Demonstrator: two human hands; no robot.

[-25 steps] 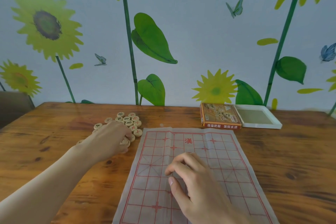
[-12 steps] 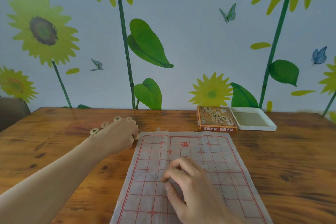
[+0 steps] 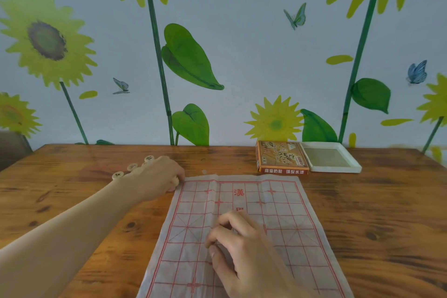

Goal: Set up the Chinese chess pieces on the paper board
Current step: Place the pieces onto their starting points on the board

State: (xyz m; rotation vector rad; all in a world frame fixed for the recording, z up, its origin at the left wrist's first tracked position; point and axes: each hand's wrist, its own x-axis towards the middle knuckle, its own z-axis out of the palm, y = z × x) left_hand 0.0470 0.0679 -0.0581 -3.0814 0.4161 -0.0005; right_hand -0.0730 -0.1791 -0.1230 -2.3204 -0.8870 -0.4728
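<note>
Head view: left hand [image 3: 157, 178] covers the pale round wooden chess pieces [image 3: 132, 166] on the brown desk [image 3: 72, 201], finger state hidden; right hand [image 3: 242, 249], fingers loosely curled, steadies the bare red-gridded paper board [image 3: 290, 213]; next, lift one piece across

Pretty cheerful backdrop: the wall [image 3: 242, 55] is pale blue-grey, painted with big yellow-green sunflowers [image 3: 46, 38], tall green stems [image 3: 158, 63], broad leaves [image 3: 188, 58] and a few small butterflies [image 3: 417, 72]. A worn wooden table [image 3: 375, 213] with dark knots and grain streaks runs right up against it. Lighting is soft and even, with something dark at the far left edge [image 3: 12, 150] that I can't make out.
</note>
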